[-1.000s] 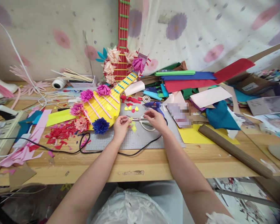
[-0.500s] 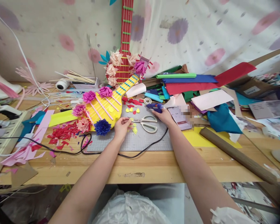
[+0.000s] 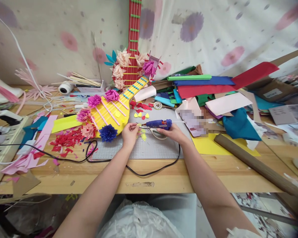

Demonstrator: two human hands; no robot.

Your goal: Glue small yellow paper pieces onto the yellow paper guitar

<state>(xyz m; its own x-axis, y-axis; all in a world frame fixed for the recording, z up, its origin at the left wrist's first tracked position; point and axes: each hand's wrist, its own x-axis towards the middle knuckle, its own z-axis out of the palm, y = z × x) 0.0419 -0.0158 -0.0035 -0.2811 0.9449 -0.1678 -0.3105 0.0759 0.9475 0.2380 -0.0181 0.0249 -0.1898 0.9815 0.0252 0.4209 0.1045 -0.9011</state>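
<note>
My right hand [image 3: 172, 133] grips a blue glue gun [image 3: 158, 124], its nozzle pointing left toward my left hand. My left hand [image 3: 129, 133] pinches a small yellow paper piece [image 3: 138, 125] just in front of the nozzle. Both hands hover over a grey cutting mat [image 3: 149, 147]. White-handled scissors [image 3: 154, 132] lie on the mat, partly hidden under the glue gun. To the left of my left hand rests a yellow paper guitar [image 3: 111, 114] decorated with pink, purple and blue paper flowers. Small yellow and red paper hearts [image 3: 140, 115] lie on the mat behind my hands.
The glue gun's black cord [image 3: 149, 171] loops across the mat and the wooden table [image 3: 164, 180]. Red paper scraps [image 3: 66, 140] lie left; a red paper guitar [image 3: 132, 49] leans on the wall. Coloured sheets [image 3: 201, 86] and a brown roll [image 3: 253, 163] crowd the right.
My right hand went back to the blue glue gun behind the scissors, took hold of it and brought it forward to my left hand. My left hand kept its yellow piece.
</note>
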